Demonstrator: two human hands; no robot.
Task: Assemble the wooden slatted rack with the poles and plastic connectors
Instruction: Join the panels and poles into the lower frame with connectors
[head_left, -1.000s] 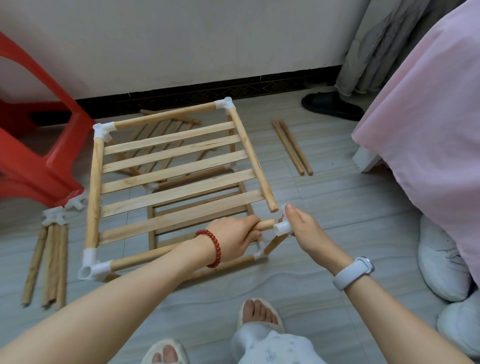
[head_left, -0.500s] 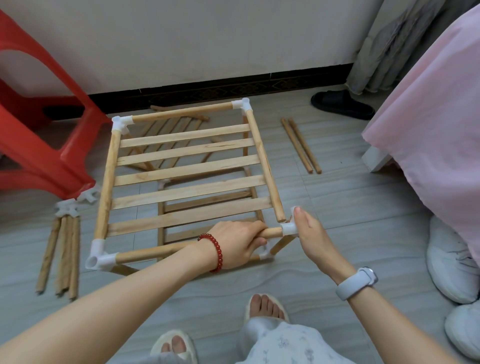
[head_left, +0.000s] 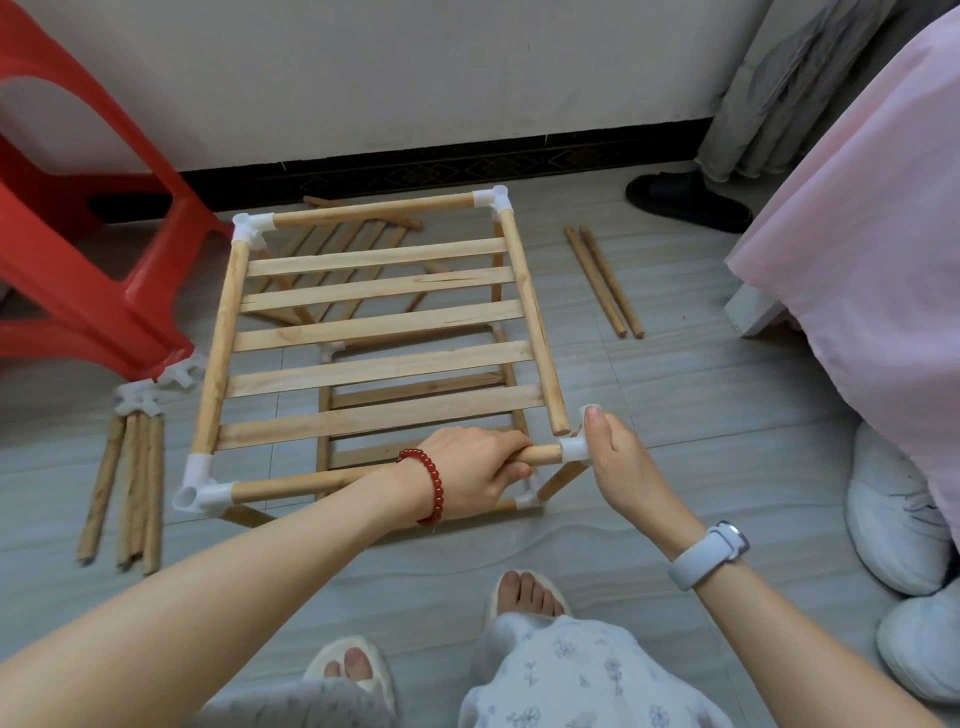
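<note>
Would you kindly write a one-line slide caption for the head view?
Left hand grips the front pole while the right hand holds a white corner connector beside the unjoined side pole.

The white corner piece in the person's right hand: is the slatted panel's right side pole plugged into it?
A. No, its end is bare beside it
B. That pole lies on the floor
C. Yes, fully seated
A: the right side pole ends bare just left of the white corner piece that the right hand holds.
</note>
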